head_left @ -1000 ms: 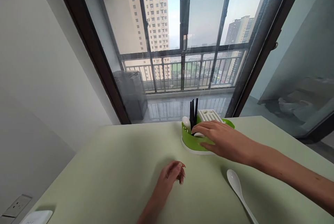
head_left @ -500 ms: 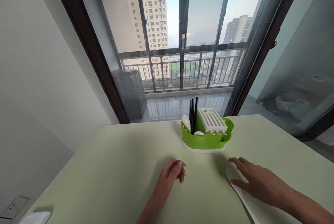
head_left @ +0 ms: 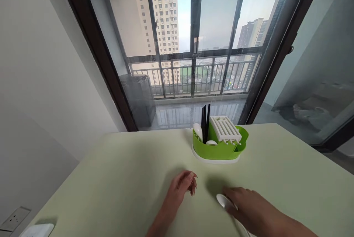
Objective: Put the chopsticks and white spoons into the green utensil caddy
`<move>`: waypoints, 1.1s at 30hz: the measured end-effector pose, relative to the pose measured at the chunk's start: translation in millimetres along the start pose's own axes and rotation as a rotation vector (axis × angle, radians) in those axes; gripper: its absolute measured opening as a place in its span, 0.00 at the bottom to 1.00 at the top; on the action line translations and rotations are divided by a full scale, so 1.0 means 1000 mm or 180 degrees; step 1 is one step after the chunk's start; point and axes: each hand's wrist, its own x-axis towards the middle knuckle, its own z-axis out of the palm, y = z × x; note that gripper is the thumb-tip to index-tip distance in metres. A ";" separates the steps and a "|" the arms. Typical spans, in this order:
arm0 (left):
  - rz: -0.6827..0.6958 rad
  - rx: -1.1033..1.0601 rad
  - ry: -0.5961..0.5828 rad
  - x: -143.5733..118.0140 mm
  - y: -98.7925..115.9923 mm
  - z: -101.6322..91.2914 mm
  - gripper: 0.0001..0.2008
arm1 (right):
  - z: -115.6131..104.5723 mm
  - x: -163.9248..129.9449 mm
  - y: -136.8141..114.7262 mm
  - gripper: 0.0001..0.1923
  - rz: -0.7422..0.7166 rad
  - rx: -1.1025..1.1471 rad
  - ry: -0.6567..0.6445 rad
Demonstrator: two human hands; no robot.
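Observation:
My right hand (head_left: pixel 253 211) rests on a white spoon (head_left: pixel 223 200) lying on the pale green table (head_left: pixel 124 178) near its front edge; only the spoon's bowl shows past my fingers. My left hand (head_left: pixel 181 187) lies on the table with fingers loosely curled, holding nothing, a short way left of the spoon. Farther back stands a green cutlery holder (head_left: pixel 217 148) on a white base, with black chopsticks (head_left: pixel 205 121), white spoons and a white slotted insert in it.
A large window with a dark frame and a balcony railing lies just beyond the table's far edge. A white wall is on the left. A white object (head_left: pixel 37 229) sits at the table's front left corner, beside a wall socket (head_left: pixel 13 218).
My right hand left the cutlery holder, came down onto the spoon at the right, then slid it left toward the middle. My left hand stayed put.

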 end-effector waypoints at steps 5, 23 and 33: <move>0.0024 -0.0031 0.0025 0.000 0.000 0.001 0.22 | -0.079 -0.009 -0.040 0.17 -0.0648 0.0605 0.0779; 0.0011 -0.0171 -0.0012 -0.003 0.004 0.003 0.22 | -0.158 0.080 -0.057 0.14 -0.0021 -0.1520 0.1995; 0.0021 -0.0173 0.0002 -0.003 0.001 0.004 0.22 | -0.130 0.108 -0.065 0.13 0.0247 -0.1769 0.1221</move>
